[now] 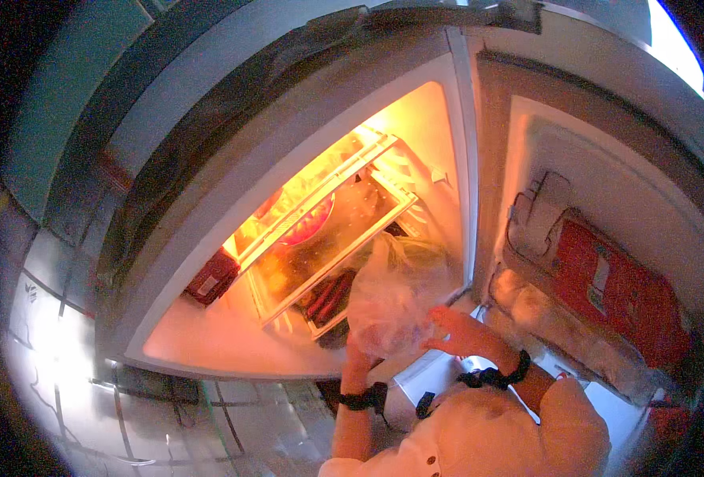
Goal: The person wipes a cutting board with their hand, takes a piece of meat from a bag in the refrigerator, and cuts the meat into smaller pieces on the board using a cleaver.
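Note:
A translucent plastic bag (388, 292) with greenish contents near its top is in front of the lower shelves of a lit, open refrigerator. My left hand (361, 352) is at the bag's lower left side and holds it, its fingers partly hidden by the plastic. My right hand (465, 337) is at the bag's right side with thumb and fingers apart; its fingertips are close to the plastic. Behind the bag, a glass shelf (343, 262) with a pale front edge crosses the refrigerator, and a red round bowl (309, 222) shows within. Dark red elongated items (331, 298) lie low down.
The refrigerator door (620, 197) stands open on the right, with a red package (620, 280) and a bagged item (537, 310) in its racks. A dark red box (212, 277) is at the left inside wall. Floor tiles (256, 417) show at lower left.

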Tool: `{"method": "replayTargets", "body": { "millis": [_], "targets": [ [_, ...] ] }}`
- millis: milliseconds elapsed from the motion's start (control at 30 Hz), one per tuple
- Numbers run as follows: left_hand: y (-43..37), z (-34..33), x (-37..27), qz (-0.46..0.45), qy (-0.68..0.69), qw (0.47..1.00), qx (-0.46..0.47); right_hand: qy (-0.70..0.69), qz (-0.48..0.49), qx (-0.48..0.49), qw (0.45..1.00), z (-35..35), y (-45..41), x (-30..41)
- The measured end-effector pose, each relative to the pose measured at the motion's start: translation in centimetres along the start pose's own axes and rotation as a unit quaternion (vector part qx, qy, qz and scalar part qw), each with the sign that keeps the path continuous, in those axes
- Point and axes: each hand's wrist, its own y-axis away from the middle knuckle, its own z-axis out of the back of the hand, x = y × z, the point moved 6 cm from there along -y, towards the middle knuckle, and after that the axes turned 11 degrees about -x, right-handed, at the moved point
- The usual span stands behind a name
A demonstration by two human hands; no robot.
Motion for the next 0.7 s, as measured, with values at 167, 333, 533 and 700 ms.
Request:
{"method": "replayTargets", "body": {
  "millis": [167,333,533,700],
  "targets": [
    [-0.1,-1.4,-1.9,-0.035,0.004,0.999,0.017,-0.214,-0.160,-0.041,0.963,1.3,0.4,-0.8],
    [0.7,-2.6,-3.3,-0.070,0.002,0.997,0.024,-0.378,-0.044,-0.125,0.916,1.6,-0.1,-0.4],
    [3.3,-3.9,-5.8,-0.182,-0.024,0.983,0.024,-0.053,0.054,-0.169,0.983,3.9,-1.7,2.4],
    [6.2,-5.1,-8.7,-0.322,-0.290,0.901,0.030,-0.004,-0.073,-0.197,0.978,4.4,-1.7,2.4]
  ]
}}
